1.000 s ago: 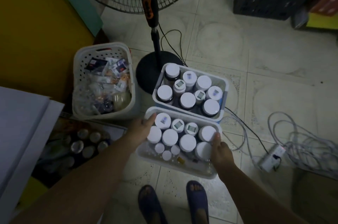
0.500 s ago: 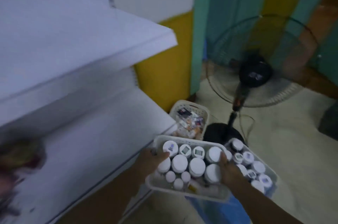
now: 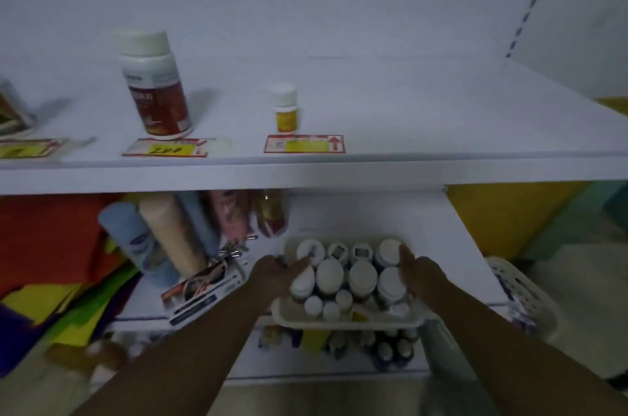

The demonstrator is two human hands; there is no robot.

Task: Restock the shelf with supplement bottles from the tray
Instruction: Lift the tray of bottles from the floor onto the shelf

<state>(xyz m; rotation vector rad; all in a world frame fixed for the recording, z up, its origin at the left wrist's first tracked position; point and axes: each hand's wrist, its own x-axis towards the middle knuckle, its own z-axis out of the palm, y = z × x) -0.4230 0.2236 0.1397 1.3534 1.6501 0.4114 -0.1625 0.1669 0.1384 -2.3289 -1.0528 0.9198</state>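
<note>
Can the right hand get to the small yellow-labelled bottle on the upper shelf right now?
Probably not yet: the right hand and left hand both grip the tray. The upper shelf around the yellow-labelled bottle looks free once the tray is set down.

Large brown-labelled bottle (image 3: 154, 85) upper left on white shelf (image 3: 407, 116); small yellow-labelled bottle (image 3: 286, 108) right of it; white plastic tray (image 3: 350, 322) lower centre.

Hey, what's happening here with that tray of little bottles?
A person is holding a white tray of white-capped bottles, left hand gripping one side and right hand the other, at the lower level of a white shelf unit. On the upper shelf stand a large bottle with a red-brown label and a small yellow-labelled bottle, each behind a price tag. The tray looks full, so restocking seems barely begun.
</note>
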